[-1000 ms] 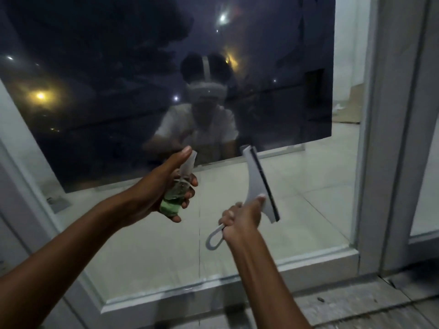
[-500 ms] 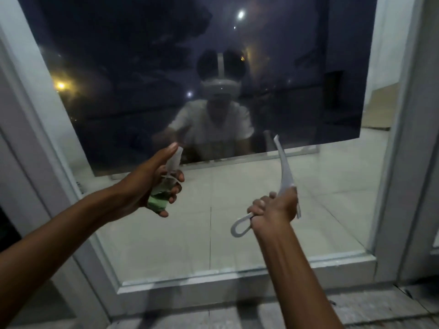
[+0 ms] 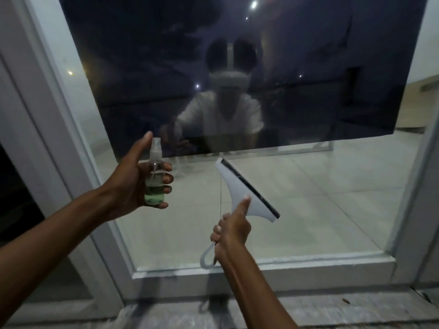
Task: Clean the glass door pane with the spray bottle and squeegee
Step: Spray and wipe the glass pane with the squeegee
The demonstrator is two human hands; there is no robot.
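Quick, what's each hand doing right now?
Left hand: holds the spray bottle, fingers curled round it.
Right hand: grips the squeegee by its handle.

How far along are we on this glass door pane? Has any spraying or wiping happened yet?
No spray droplets or wiped streaks show on the glass door pane, so nothing looks done. In hand: left hand holds the small clear spray bottle of green liquid; right hand grips the white squeegee, raised before the pane. Left: spraying and wiping.

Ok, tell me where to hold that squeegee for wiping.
Hold the squeegee by its narrow handle, from below, as the right hand does: thumb up the neck, blade end up and toward the glass. The wide head offers no good grip.
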